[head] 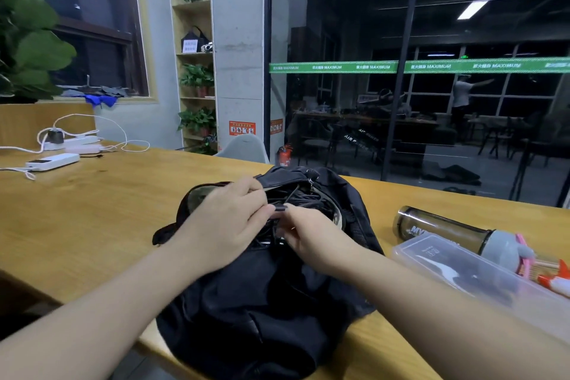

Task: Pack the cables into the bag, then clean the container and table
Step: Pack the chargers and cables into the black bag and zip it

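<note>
Both my left hand (229,220) and right hand (303,233) are pinching the black cables (296,199) at the open bag (262,287) mid-frame (floppy, springy stuff, so I'd grab the bundle, not loose ends).

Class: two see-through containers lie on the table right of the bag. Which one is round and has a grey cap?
The dark bottle, lying on its side farther back. The clear plastic box nearer the person is flat and rectangular.
</note>
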